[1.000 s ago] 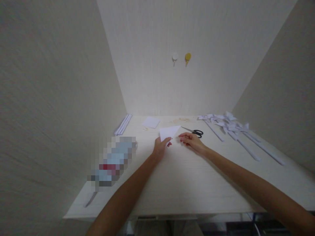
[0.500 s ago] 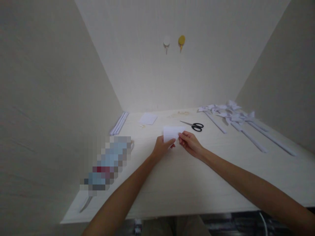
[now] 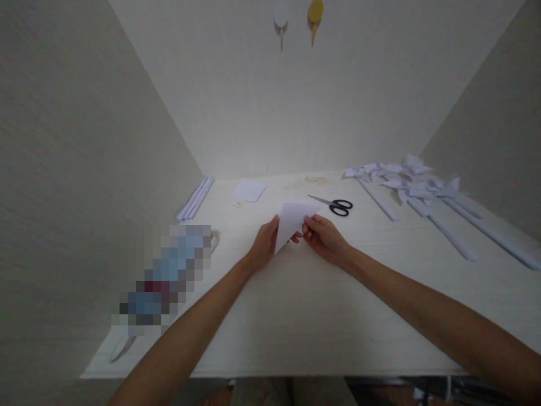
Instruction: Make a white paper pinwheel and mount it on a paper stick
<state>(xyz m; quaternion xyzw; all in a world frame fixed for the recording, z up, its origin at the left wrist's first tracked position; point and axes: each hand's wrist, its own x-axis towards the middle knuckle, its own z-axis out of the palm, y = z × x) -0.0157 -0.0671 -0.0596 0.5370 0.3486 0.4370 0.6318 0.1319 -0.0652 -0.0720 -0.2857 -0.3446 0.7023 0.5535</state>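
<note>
A small white paper folded into a triangle is held just above the pale wooden table, near its middle. My left hand grips its left edge with thumb and fingers. My right hand pinches its right lower edge. The two hands nearly touch under the paper. Black-handled scissors lie on the table a little beyond my right hand.
A square white sheet lies at the back. White paper sticks rest along the left wall. Several paper pinwheels on sticks lie at the back right. A blurred-out object lies at the left. Two wall hooks hang above.
My right hand came onto the paper and now pinches it together with the left. The paper turned from a flat strip shape to a raised triangle. The view tilted downward.
</note>
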